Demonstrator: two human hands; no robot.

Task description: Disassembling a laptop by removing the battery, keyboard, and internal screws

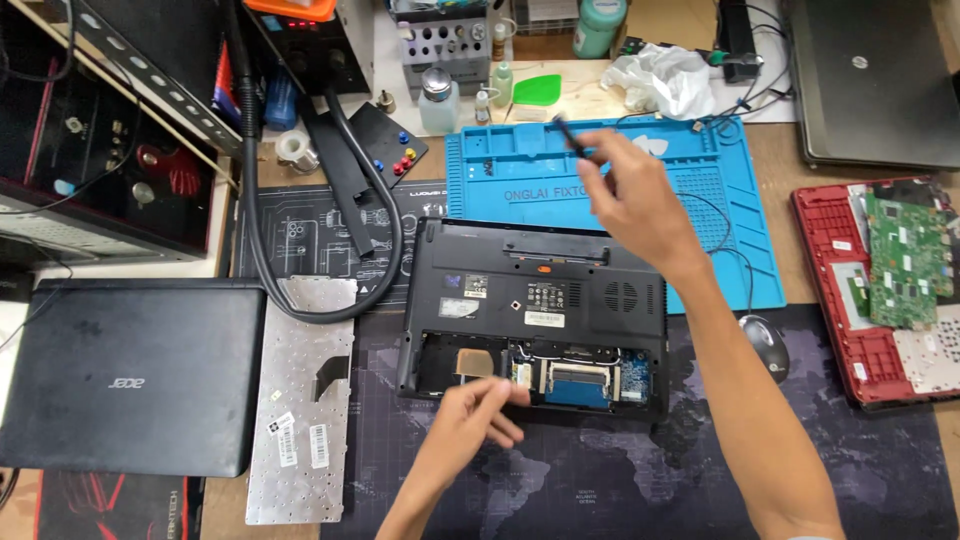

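Observation:
A black laptop base (pixel 535 300) lies bottom-up in the middle of the desk, its lower cover off so that a blue memory board and wires show. My left hand (pixel 472 415) rests at its front edge with fingers curled over the open bay, and I cannot make out anything in it. My right hand (pixel 630 195) hovers above the laptop's back edge and the blue work mat (pixel 720 200). It grips a thin dark tool (pixel 567 135) that points up and to the left.
A detached keyboard (pixel 300 400) lies face down left of the laptop, beside a shut black laptop (pixel 130 375). A red opened laptop with a green board (pixel 885 280) sits at right, next to a mouse (pixel 765 345). Bottles and tool racks line the back.

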